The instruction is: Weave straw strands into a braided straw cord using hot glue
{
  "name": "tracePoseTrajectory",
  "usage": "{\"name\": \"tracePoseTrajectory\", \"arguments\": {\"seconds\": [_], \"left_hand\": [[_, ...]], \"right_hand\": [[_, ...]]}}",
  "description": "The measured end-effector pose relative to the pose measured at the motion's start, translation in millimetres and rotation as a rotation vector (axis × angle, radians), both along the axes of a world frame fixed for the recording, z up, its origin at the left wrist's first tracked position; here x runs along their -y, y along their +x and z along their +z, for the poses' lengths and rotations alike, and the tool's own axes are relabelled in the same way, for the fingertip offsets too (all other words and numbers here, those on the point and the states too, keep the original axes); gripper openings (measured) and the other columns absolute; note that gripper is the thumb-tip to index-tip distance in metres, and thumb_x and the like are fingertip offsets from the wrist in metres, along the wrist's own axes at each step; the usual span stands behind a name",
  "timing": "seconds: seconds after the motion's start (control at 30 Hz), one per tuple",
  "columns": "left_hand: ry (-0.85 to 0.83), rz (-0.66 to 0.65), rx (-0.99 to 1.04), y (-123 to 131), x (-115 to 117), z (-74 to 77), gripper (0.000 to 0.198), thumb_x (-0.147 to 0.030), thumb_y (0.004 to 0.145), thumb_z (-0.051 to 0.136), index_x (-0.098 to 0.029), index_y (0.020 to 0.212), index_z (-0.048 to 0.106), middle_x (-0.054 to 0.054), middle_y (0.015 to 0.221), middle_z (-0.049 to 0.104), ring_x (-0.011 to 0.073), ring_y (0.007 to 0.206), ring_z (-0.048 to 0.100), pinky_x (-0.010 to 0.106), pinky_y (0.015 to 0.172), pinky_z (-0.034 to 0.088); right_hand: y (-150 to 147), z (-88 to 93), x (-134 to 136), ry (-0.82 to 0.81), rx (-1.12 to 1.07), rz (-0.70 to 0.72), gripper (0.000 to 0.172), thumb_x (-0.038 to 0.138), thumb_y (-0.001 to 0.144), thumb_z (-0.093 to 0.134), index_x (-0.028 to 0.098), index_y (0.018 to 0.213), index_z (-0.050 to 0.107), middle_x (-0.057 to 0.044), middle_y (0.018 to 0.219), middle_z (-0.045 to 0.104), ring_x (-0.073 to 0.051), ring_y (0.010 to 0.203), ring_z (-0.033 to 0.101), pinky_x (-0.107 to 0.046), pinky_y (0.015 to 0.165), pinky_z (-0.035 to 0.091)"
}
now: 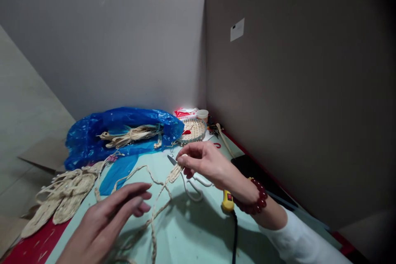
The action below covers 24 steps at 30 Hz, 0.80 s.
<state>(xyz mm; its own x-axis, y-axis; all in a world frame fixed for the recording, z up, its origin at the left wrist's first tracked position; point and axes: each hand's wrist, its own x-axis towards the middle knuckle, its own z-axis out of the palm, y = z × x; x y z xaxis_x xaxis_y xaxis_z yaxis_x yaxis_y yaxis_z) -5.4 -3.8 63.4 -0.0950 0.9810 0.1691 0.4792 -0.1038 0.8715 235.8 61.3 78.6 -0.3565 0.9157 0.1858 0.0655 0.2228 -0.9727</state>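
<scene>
Pinched in the fingers of my right hand (206, 163) is a small flat piece of woven straw (175, 174), held above the table. From it a long braided straw cord (154, 231) hangs down and loops over the pale green surface. My left hand (114, 214) is to the left of the cord, fingers bent but apart, with nothing visible in them. White-handled scissors (192, 189) lie beneath my right hand, their dark blade tip showing to its left; the hand hides part of them.
At the left edge rest woven straw sandals (72, 194). Behind, a blue plastic bag (89, 128) holds a straw bundle (133, 135). A round woven basket (194, 130) and paper cup (202, 114) stand near the corner. A yellow corded tool (228, 202) lies right; grey partitions (139, 49) enclose the table.
</scene>
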Motion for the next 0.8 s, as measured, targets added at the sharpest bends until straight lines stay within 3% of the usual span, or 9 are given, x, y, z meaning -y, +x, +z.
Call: {"name": "tracePoseTrajectory", "arguments": {"seconds": [0.07,0.13,0.27,0.4,0.5,0.6,0.73,0.8], "left_hand": [[-0.068,-0.113,-0.014,15.3,-6.8,16.9,0.026,-0.052,0.075,0.072,-0.033,0.09,0.082,0.001,0.089,0.081,0.0206,0.074,0.072,0.023,0.066,0.056],[-0.08,-0.122,0.038,23.9,-12.4,23.7,0.019,-0.047,0.074,0.075,-0.031,0.083,0.082,0.0,0.085,0.078,0.0161,0.067,0.064,0.021,0.063,0.051],[-0.161,-0.19,0.139,24.4,-18.6,17.2,0.018,-0.043,0.072,0.079,-0.025,0.073,0.08,-0.002,0.061,0.064,0.0111,0.053,0.047,0.02,0.05,0.039],[-0.236,-0.194,0.338,16.4,-16.0,7.8,0.026,-0.045,0.073,0.077,-0.02,0.07,0.075,-0.004,0.055,0.055,0.009,0.05,0.044,0.019,0.048,0.037],[-0.259,-0.113,0.475,10.2,-12.0,3.1,0.024,-0.044,0.075,0.077,-0.02,0.076,0.072,-0.005,0.058,0.055,0.0082,0.052,0.045,0.017,0.049,0.038],[-0.261,-0.026,0.555,4.2,-10.8,-2.4,0.026,-0.041,0.073,0.08,-0.02,0.083,0.069,-0.007,0.057,0.054,0.0074,0.051,0.045,0.016,0.048,0.038],[-0.271,0.029,0.616,-0.6,-12.3,-9.4,0.027,-0.042,0.074,0.079,-0.021,0.085,0.065,-0.009,0.048,0.049,0.0058,0.043,0.04,0.013,0.042,0.033],[-0.288,0.045,0.639,-1.4,-12.5,-11.3,0.027,-0.041,0.074,0.08,-0.022,0.086,0.064,-0.01,0.046,0.05,0.0058,0.04,0.04,0.014,0.041,0.034]], "right_hand": [[-4.7,2.9,4.0,0.058,0.075,0.013,0.01,0.022,0.084,0.06,0.016,0.085,0.069,0.002,0.064,0.062,-0.011,0.057,0.06,-0.023,0.057,0.046],[-10.6,7.0,8.3,0.113,0.145,0.022,0.012,0.021,0.083,0.061,0.016,0.09,0.069,0.002,0.062,0.062,-0.011,0.054,0.058,-0.023,0.054,0.042],[-24.6,16.0,14.4,0.218,0.224,0.033,0.016,0.018,0.082,0.064,0.017,0.097,0.069,0.005,0.06,0.061,-0.011,0.054,0.053,-0.024,0.056,0.038],[-39.0,13.9,17.8,0.215,0.203,0.02,0.019,0.029,0.089,0.064,0.019,0.104,0.066,0.004,0.071,0.065,-0.012,0.064,0.057,-0.024,0.063,0.041],[-50.6,-0.6,23.8,0.126,0.182,0.008,0.024,0.039,0.091,0.064,0.018,0.102,0.066,0.0,0.081,0.067,-0.014,0.073,0.06,-0.025,0.066,0.043],[-65.2,-21.6,33.4,-0.021,0.176,0.099,0.032,0.046,0.087,0.068,0.015,0.094,0.069,-0.003,0.079,0.068,-0.015,0.072,0.059,-0.025,0.064,0.043],[-82.9,-41.5,45.7,-0.377,-0.074,0.22,0.041,0.05,0.073,0.079,0.013,0.084,0.068,0.0,0.072,0.059,-0.013,0.068,0.049,-0.025,0.063,0.038],[-87.0,-43.9,49.1,-0.449,-0.141,0.232,0.04,0.049,0.071,0.079,0.012,0.08,0.065,0.0,0.07,0.056,-0.013,0.067,0.045,-0.025,0.062,0.035]]}}
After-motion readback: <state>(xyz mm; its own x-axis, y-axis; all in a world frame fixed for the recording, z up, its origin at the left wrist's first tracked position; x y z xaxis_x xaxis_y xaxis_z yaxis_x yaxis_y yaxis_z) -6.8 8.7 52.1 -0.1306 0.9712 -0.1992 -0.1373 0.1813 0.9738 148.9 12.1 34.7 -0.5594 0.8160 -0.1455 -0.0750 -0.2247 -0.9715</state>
